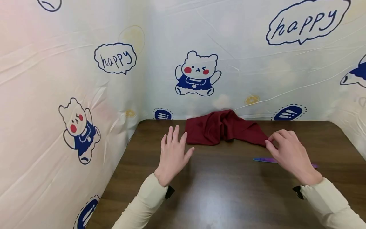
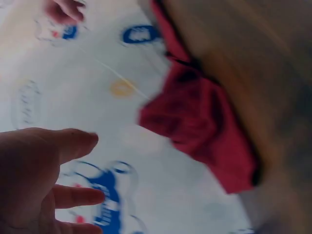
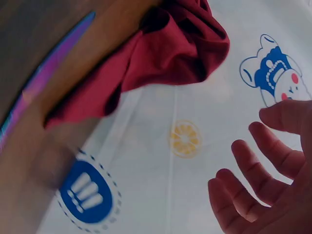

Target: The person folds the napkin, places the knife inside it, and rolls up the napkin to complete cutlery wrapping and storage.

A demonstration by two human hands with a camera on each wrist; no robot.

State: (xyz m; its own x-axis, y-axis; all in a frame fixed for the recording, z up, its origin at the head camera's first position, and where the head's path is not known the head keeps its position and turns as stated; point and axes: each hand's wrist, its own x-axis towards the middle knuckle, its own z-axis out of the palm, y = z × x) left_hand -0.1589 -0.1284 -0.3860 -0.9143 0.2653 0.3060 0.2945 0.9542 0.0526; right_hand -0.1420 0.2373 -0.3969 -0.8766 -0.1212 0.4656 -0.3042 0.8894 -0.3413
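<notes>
While a crumpled dark-red fabric cloth (image 1: 204, 132) lies along the upper edge of the brown wood-grain table (image 1: 217, 194), just right of centre in the head view, the left hand (image 1: 172, 156) spreads its fingers near the cloth's left end. At right, the right hand (image 1: 290, 156), fingers loosely bent and holding nothing, is near its right corner, partly covering a slim purple-blue pointed strip (image 1: 264, 160).

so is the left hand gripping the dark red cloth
No, the left wrist view shows a plain gap between the left hand and the dark red cloth.
</notes>
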